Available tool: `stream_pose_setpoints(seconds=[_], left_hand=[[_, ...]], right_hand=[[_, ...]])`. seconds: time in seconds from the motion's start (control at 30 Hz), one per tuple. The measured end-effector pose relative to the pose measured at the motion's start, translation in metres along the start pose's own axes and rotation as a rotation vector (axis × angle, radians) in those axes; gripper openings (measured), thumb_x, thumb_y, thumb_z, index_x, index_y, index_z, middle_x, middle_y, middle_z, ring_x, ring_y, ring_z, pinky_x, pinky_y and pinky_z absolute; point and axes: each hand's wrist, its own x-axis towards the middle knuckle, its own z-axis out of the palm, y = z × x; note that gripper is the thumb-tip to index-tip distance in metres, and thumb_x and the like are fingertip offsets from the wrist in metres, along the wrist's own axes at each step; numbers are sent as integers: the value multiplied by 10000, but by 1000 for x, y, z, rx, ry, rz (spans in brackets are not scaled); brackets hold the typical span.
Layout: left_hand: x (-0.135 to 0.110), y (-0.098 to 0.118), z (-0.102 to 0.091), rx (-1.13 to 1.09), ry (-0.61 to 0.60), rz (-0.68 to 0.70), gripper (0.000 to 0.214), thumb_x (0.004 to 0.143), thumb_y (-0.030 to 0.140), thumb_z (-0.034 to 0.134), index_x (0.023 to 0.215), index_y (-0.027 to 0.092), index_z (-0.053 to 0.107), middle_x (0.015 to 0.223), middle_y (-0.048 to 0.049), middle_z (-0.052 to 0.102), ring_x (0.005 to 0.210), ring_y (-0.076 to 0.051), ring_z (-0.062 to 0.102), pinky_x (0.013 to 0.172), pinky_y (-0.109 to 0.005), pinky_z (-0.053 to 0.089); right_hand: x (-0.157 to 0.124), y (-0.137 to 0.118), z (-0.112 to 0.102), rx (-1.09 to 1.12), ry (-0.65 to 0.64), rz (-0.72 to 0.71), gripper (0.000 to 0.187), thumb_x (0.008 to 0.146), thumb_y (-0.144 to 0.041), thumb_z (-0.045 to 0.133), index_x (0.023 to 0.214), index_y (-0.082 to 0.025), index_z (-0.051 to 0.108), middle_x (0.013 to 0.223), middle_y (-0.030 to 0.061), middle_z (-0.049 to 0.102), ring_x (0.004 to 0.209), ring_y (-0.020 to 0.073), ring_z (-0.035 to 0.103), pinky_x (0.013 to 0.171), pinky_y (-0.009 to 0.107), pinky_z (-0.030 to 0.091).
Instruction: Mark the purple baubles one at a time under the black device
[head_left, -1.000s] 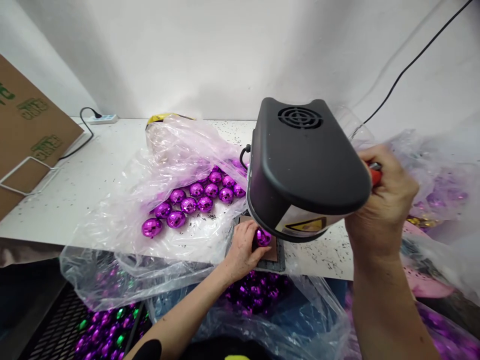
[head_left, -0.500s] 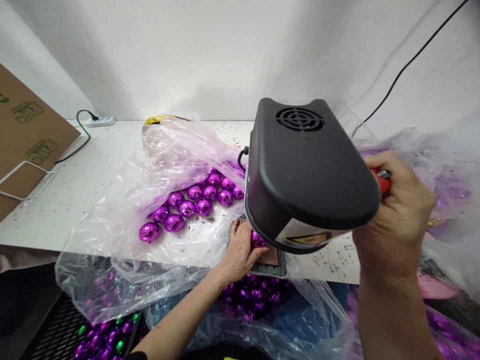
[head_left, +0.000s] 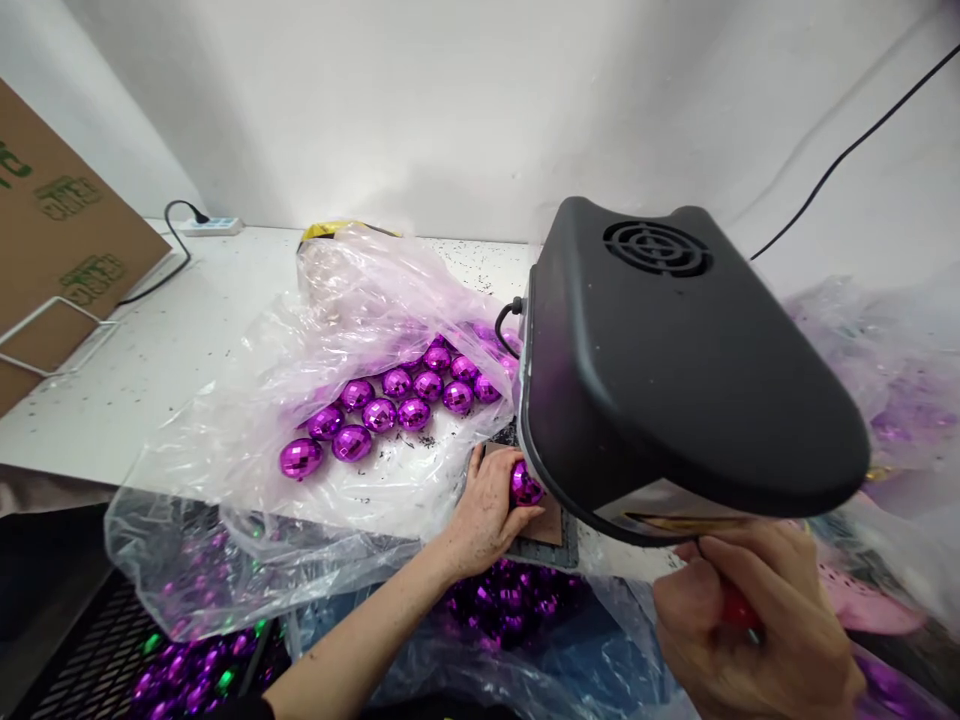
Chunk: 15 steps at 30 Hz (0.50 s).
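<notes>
My left hand [head_left: 486, 510] has its fingers curled round a shiny purple faceted ball [head_left: 526, 484]. The ball rests over a brown pad [head_left: 546, 522] at the table's front edge, partly under a bulky black machine [head_left: 690, 380] with a round vent on top. At lower right, my right hand [head_left: 772, 610] grips the red handle [head_left: 739, 606] of that machine, below its housing. The machine's underside is hidden from me. To the left of the pad, several more purple balls [head_left: 379, 414] lie in rows on clear plastic.
Clear plastic sheeting [head_left: 247, 400] spreads over the white table [head_left: 187, 330] and hangs off its front. Purple balls [head_left: 510, 600] fill a blue container below. A black crate [head_left: 94, 640], a cardboard box [head_left: 67, 240], a power strip [head_left: 214, 227] and a pink perforated item [head_left: 862, 600] stand around.
My right hand has pulled the red handle down from the machine's side to below its housing. The left hand keeps its hold on the ball. The view has shifted slightly.
</notes>
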Motion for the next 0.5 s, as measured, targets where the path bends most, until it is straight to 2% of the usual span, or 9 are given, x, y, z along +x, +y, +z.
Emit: stream_pose_setpoints(seconds=[0.07, 0.23, 0.33, 0.5], left_hand=[[-1, -1, 1, 2, 15, -3, 484, 970, 407, 571, 1405, 224, 465, 1347, -144, 627, 1331, -316, 554, 1276, -624, 137], [0, 0, 1, 5, 12, -3, 494, 960, 403, 590, 1399, 217, 463, 1327, -147, 632, 1323, -318, 557, 1273, -625, 143], [0, 0, 1, -2, 11, -5, 486, 965, 407, 581, 1396, 218, 458, 1334, -148, 626, 1324, -317, 561, 1275, -632, 129], [-1, -2, 2, -1, 11, 3, 497, 970, 423, 572, 1408, 225, 445, 1357, -152, 608, 1345, -323, 547, 1270, -648, 135]], right_hand=[[-3, 2, 2, -31, 0, -68, 75, 844, -122, 565, 826, -166, 507, 754, 15, 491, 737, 122, 471, 846, 386, 512], [-9, 9, 7, -22, -34, -101, 64, 827, -113, 561, 856, -167, 544, 775, 24, 488, 775, 132, 502, 886, 393, 531], [-18, 14, 11, 20, 26, -106, 115, 781, -79, 582, 852, -169, 561, 794, 34, 506, 723, 123, 471, 858, 410, 547], [-24, 15, 20, 49, 97, -115, 155, 757, -39, 543, 848, -163, 561, 828, 55, 540, 748, 137, 532, 822, 410, 574]])
